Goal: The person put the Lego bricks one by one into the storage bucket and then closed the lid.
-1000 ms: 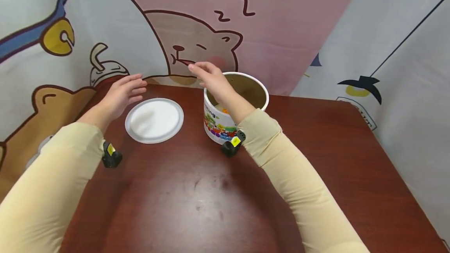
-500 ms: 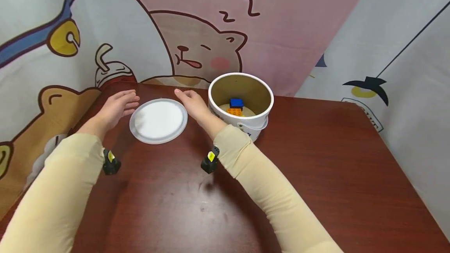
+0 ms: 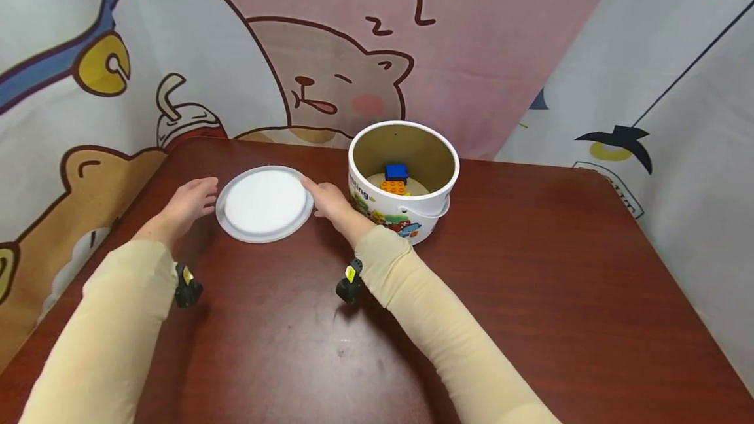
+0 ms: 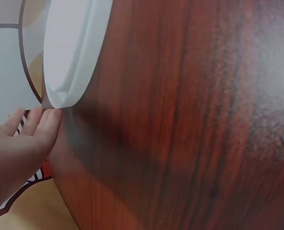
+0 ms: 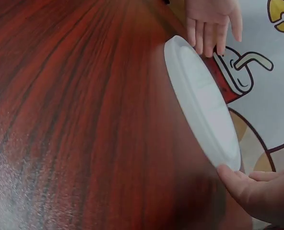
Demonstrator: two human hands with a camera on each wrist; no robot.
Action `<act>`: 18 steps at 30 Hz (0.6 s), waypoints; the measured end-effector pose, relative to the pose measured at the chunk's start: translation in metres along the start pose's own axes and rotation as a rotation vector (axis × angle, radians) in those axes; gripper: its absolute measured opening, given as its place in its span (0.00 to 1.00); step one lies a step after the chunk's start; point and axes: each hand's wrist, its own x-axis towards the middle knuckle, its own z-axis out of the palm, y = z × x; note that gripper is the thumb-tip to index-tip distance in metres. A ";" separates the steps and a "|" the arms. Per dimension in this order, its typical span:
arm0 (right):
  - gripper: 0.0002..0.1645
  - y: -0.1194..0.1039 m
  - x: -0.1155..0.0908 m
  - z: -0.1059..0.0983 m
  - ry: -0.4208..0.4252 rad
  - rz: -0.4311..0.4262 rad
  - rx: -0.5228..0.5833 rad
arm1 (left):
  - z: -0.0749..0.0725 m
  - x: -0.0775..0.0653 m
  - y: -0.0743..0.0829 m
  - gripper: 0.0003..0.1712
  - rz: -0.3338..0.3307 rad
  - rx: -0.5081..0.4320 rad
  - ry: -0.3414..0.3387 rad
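A round white lid [image 3: 265, 205] lies on the table, between my two hands. My left hand [image 3: 185, 208] is at its left edge with fingers relaxed; in the left wrist view the fingertips [image 4: 48, 117] come up close to the rim, and I cannot tell if they touch. On the opposite side my right hand [image 3: 330, 201] has its thumb at the lid's right rim. The right wrist view shows that thumb [image 5: 230, 178] against the edge, other fingers stretched out beside it. Neither hand grips the lid.
Right of the lid stands a white printed bucket [image 3: 394, 214] with its handle hanging down. Inside it are a blue brick [image 3: 396, 172] and an orange brick [image 3: 392, 187]. The brown wooden table [image 3: 530, 293] meets a cartoon-printed cloth [image 3: 471, 51] behind.
My right hand has come from above the bucket down and left to the lid's right rim. My left hand has lowered beside the lid's left edge. The lid has not visibly moved.
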 end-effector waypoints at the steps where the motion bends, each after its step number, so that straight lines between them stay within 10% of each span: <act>1: 0.40 0.002 0.001 0.000 -0.010 0.021 0.017 | 0.001 0.001 -0.001 0.43 -0.011 0.004 -0.007; 10: 0.38 0.013 0.014 0.003 -0.033 0.087 0.154 | 0.008 0.006 -0.001 0.43 -0.050 0.080 -0.038; 14: 0.38 0.041 0.052 0.006 -0.066 0.069 0.209 | 0.005 0.005 -0.002 0.44 -0.075 0.051 -0.015; 18: 0.30 0.031 0.036 0.006 -0.070 0.088 0.231 | 0.002 0.005 -0.006 0.43 -0.088 0.022 -0.003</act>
